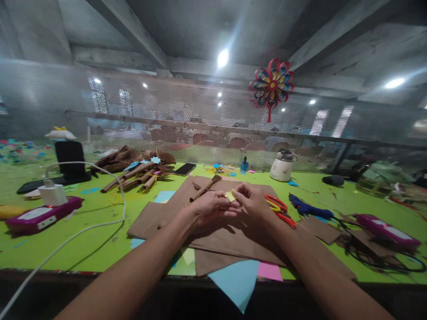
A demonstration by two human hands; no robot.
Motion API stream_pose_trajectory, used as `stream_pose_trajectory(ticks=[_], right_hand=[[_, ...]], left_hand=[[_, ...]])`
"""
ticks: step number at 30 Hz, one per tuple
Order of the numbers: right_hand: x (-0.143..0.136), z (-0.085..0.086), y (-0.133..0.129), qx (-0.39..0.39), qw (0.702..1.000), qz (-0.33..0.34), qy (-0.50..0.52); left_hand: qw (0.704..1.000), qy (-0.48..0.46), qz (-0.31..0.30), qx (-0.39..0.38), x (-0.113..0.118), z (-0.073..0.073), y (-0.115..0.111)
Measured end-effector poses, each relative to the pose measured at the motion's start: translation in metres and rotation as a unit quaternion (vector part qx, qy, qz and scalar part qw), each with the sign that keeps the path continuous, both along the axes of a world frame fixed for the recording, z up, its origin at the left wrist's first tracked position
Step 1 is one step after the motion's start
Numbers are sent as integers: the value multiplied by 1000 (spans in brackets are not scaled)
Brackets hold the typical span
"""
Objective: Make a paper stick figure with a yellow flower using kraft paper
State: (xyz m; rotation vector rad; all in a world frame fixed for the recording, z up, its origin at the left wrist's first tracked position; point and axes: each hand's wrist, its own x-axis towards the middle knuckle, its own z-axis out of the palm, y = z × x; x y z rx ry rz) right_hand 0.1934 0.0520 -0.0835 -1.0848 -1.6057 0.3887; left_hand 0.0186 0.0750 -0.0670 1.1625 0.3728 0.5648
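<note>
Both hands meet over brown paper sheets (240, 244) on the green table. A small pale yellow piece of paper (230, 196) is pinched between them. My left hand (213, 206) holds its left side, with the lower fingers stretched out beneath. From the right, my right hand (251, 200) grips the same piece with thumb and fingertips. A rolled brown paper tube (204, 189) lies just behind my left hand. Red-orange handled scissors (280, 204) lie right beside my right hand, their blades not visible.
A blue glue gun (310, 208) and a purple power strip (388, 231) with black cable lie at right. Another strip (45, 215) with a white cable sits left. Behind are a phone (185, 169), brown paper rolls (133, 175) and a white bottle (282, 168).
</note>
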Motion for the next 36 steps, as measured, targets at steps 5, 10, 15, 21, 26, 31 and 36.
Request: stream_pose_trajectory(ticks=[5,10,15,21,26,31,36], right_hand=[[-1,1,-1,-8,1000,2,9],[-1,2,-2,-28,1000,1,8],[-3,2,-3,-41,999,-4,6],[-4,2,-2,-46,999,-14,-2],[-4,2,-4,-39,999,-17,-4],[-4,2,-3,-24,999,-19,-17],[-2,-2,1,-5,1000,-22,-17]], left_hand=[[999,13,28,23,2,4,-6],[996,29,59,53,5,0,-6],[993,44,65,87,7,-6,-2],[992,54,75,81,5,0,-11],[996,45,60,58,2,3,-14],[996,32,60,62,4,1,-7],[995,58,48,63,5,-1,-6]])
